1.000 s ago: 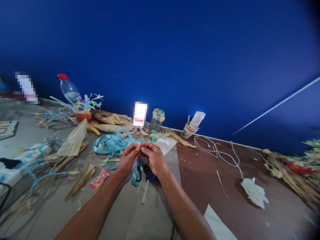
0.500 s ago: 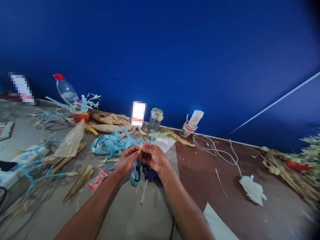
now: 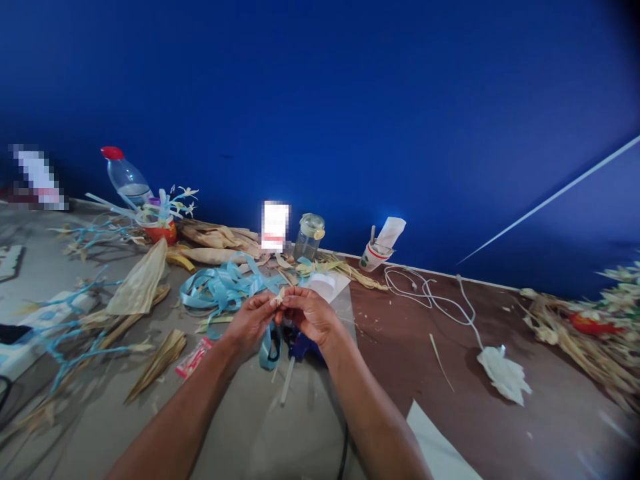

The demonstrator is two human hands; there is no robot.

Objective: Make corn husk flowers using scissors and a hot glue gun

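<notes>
Hands together above the counter (image 3: 260,427): the left hand (image 3: 249,324) and the right hand (image 3: 311,316) meet at the fingertips, both pinched on a small pale husk piece (image 3: 281,297) held up between them. Just under the hands lies a blue glue gun (image 3: 303,347), a heap of light blue ribbon (image 3: 220,289) sits just beyond the left hand, and a white cable (image 3: 434,299) trails off past the right hand.

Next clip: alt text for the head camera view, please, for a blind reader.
Two bare hands, the left hand and right hand, pinch a small pale scrap between their fingertips above a cluttered table. Light blue ribbon, dried husks, a plastic bottle, a glass jar, a paper cup and a white cable lie around them, against a deep blue wall.
</notes>
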